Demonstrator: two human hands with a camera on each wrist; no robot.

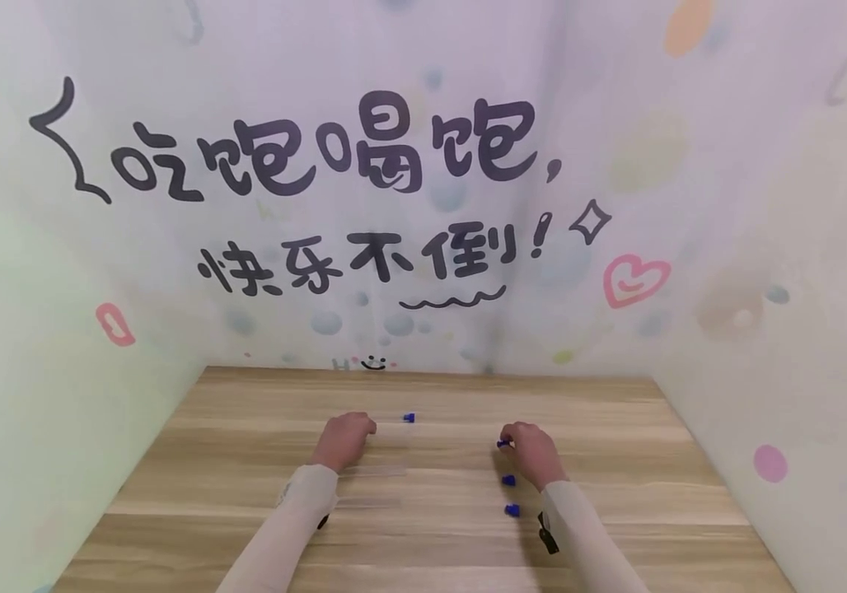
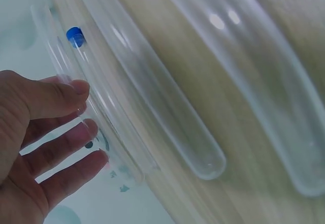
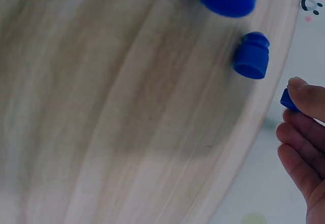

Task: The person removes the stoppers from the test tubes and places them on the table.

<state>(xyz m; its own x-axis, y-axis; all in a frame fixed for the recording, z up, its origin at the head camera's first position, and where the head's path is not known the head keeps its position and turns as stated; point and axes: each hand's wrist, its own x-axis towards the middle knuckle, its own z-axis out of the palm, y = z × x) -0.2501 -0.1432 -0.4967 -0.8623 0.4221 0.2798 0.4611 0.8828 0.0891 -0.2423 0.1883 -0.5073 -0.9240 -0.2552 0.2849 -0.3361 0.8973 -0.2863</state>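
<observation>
In the left wrist view, my left hand (image 1: 345, 441) pinches a clear test tube (image 2: 53, 49) between thumb and fingertips. Right beside it lies another test tube (image 2: 104, 87) with a blue stopper (image 2: 75, 35) in its end. Two more clear tubes, the nearer one (image 2: 249, 71) and the middle one (image 2: 157, 82), rest on the wooden table, with no stopper showing on either. Off to the right, my right hand (image 1: 533, 455) pinches a loose blue stopper (image 3: 288, 100) between thumb and index finger, its other fingers loosely bent. Nearer me stand two blue stoppers, one (image 1: 508, 480) behind the other (image 1: 512, 511).
The wooden table (image 1: 453, 552) meets a printed cloth wall (image 1: 409, 338) at its back edge, with more wall at left and right. A black tag (image 1: 548, 535) hangs by the right sleeve.
</observation>
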